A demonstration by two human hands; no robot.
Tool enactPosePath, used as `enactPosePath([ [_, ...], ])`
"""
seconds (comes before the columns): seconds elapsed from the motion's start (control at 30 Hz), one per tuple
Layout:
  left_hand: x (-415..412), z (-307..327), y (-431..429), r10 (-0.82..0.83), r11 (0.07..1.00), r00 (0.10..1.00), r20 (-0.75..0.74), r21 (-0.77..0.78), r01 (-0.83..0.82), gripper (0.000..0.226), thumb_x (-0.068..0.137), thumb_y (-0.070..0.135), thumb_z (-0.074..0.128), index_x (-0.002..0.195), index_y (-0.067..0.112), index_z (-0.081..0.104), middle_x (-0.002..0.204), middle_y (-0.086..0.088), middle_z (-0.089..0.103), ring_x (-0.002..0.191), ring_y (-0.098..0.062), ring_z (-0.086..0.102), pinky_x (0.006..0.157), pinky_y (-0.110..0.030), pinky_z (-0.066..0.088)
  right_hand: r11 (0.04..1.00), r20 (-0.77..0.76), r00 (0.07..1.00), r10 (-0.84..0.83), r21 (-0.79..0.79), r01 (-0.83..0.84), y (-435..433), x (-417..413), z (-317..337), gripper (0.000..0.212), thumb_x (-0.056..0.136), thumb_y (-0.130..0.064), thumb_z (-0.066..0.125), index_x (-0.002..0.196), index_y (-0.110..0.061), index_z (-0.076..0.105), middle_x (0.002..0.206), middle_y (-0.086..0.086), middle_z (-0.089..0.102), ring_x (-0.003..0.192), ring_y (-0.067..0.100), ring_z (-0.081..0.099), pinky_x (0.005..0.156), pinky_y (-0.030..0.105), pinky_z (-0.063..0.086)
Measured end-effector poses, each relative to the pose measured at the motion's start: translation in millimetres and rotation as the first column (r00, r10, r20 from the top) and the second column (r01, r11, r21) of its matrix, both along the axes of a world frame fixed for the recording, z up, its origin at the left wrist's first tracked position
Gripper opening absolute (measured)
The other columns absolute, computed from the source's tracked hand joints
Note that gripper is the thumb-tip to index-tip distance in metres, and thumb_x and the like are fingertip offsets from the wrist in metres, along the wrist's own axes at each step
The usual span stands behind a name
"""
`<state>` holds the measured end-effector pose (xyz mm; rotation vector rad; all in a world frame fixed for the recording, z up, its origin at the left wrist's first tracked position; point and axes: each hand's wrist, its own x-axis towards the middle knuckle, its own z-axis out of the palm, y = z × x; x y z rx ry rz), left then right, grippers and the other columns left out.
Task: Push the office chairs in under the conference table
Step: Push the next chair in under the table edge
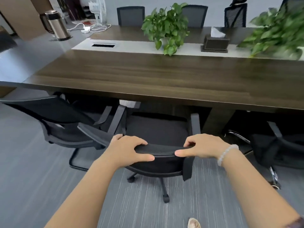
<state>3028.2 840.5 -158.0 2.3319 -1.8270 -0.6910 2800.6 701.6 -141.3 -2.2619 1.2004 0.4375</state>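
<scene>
Head view along the near edge of the bench (148, 76). Beyond its left end we see a steel flask (56, 25) and a white power strip (85, 29).

At the near left corner the left chair (54, 116) stands askew, with its seat partly under the edge.

Just beside it is the middle chair (158, 129). Its seat front and armrests reach under the near edge, while its back and castors are out over the carpet (41, 178).

The left hand (130, 150) grips the top of this chair's back. Its fingers (139, 143) curl over the rim and the thumb lies along the near face.

The right hand (202, 147), which wears a bead bracelet (227, 153), holds the same rim in the same way. The two hands are near each other but apart.

On the pale strip along the middle of the bench stand a plant (166, 25), a tissue box (215, 43) and, blurred, a second plant (276, 33).

At the far edge the far chairs (130, 15) show their backs above the top.

At the right the right chair (279, 142) sits partly under the near edge.

A shoe (194, 223) shows at the bottom.
</scene>
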Motion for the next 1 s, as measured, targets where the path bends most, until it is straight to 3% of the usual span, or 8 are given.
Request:
enactPosePath([
  [0.1, 3, -1, 3, -0.07, 0.995, 0.997, 0.022, -0.075, 0.071, 0.081, 0.057, 0.09, 0.04, 0.121, 0.042, 0.056, 0.122, 0.026, 0.058, 0.112, 0.002, 0.05, 0.111, -0.034, 0.024, 0.999, -0.003, 0.999, -0.041, -0.027, 0.041, 13, -3, 1, 0.061, 0.062, -0.088, 0.047, 0.092, -0.037, 0.06, 0.091, -0.019, 0.058, 0.093, 0.009, 0.054, 0.087, 0.029, 0.043],
  [0.2, 2, -1, -1, -0.094, 0.985, 0.994, 0.063, -0.142, 0.102, 0.076, 0.06, 0.088, 0.039, 0.117, 0.042, 0.059, 0.118, 0.027, 0.059, 0.114, 0.003, 0.049, 0.115, -0.039, 0.015, 0.985, 0.047, 0.985, -0.168, -0.017, 0.169, 18, -8, -3, 0.076, 0.052, -0.093, 0.047, 0.107, -0.041, 0.062, 0.113, -0.006, 0.056, 0.103, 0.014, 0.052, 0.097, 0.036, 0.044],
  [0.3, 1, -2, -7, -0.094, 0.979, 0.993, 0.076, -0.175, 0.106, 0.071, 0.064, 0.085, 0.04, 0.117, 0.041, 0.06, 0.118, 0.027, 0.06, 0.116, 0.005, 0.048, 0.116, -0.039, 0.008, 0.965, 0.109, 0.959, -0.261, 0.02, 0.26, 15, -10, -5, 0.086, 0.051, -0.091, 0.052, 0.118, -0.037, 0.061, 0.123, 0.002, 0.045, 0.111, 0.019, 0.052, 0.099, 0.037, 0.045],
  [0.5, 1, -5, -40, -0.115, 0.972, 0.986, 0.118, -0.194, 0.137, 0.075, 0.064, 0.088, 0.033, 0.116, 0.042, 0.06, 0.118, 0.025, 0.062, 0.11, 0.002, 0.052, 0.111, -0.031, 0.017, 0.947, 0.14, 0.938, -0.317, -0.004, 0.321, -8, -10, -3, 0.08, 0.061, -0.082, 0.058, 0.124, -0.033, 0.059, 0.125, 0.002, 0.04, 0.111, 0.02, 0.049, 0.096, 0.037, 0.042],
  [0.73, -2, -8, -101, -0.13, 0.964, 0.981, 0.146, -0.212, 0.16, 0.09, 0.054, 0.093, 0.015, 0.114, 0.043, 0.061, 0.115, 0.023, 0.063, 0.105, -0.001, 0.055, 0.098, -0.028, 0.03, 0.932, 0.212, 0.911, -0.355, 0.002, 0.363, -63, -19, -8, 0.076, 0.062, -0.077, 0.064, 0.121, -0.03, 0.062, 0.123, 0.002, 0.041, 0.109, 0.015, 0.044, 0.1, 0.035, 0.04],
  [0.83, -8, -10, -130, -0.135, 0.964, 0.977, 0.166, -0.205, 0.168, 0.084, 0.057, 0.093, 0.02, 0.113, 0.044, 0.06, 0.112, 0.022, 0.064, 0.104, -0.001, 0.056, 0.095, -0.028, 0.033, 0.934, 0.241, 0.907, -0.346, -0.009, 0.358, -94, -28, -15, 0.077, 0.056, -0.082, 0.062, 0.115, -0.032, 0.064, 0.123, 0.001, 0.046, 0.122, 0.013, 0.037, 0.102, 0.035, 0.038],
  [0.93, -19, -10, -160, -0.13, 0.971, 0.977, 0.168, -0.18, 0.16, 0.077, 0.062, 0.09, 0.026, 0.113, 0.044, 0.06, 0.112, 0.021, 0.065, 0.105, -0.003, 0.056, 0.095, -0.028, 0.034, 0.928, 0.265, 0.896, -0.356, -0.01, 0.372, -125, -40, -20, 0.086, 0.039, -0.093, 0.055, 0.105, -0.039, 0.065, 0.121, -0.003, 0.049, 0.114, 0.01, 0.039, 0.101, 0.033, 0.038],
  [1.0, -26, -10, -178, -0.131, 0.976, 0.978, 0.162, -0.154, 0.156, 0.074, 0.064, 0.088, 0.029, 0.114, 0.043, 0.06, 0.113, 0.02, 0.064, 0.106, -0.005, 0.055, 0.095, -0.029, 0.034, 0.934, 0.283, 0.898, -0.337, -0.022, 0.358, -144, -47, -21, 0.082, 0.042, -0.091, 0.057, 0.104, -0.038, 0.065, 0.118, -0.006, 0.053, 0.116, 0.009, 0.038, 0.101, 0.031, 0.037],
])
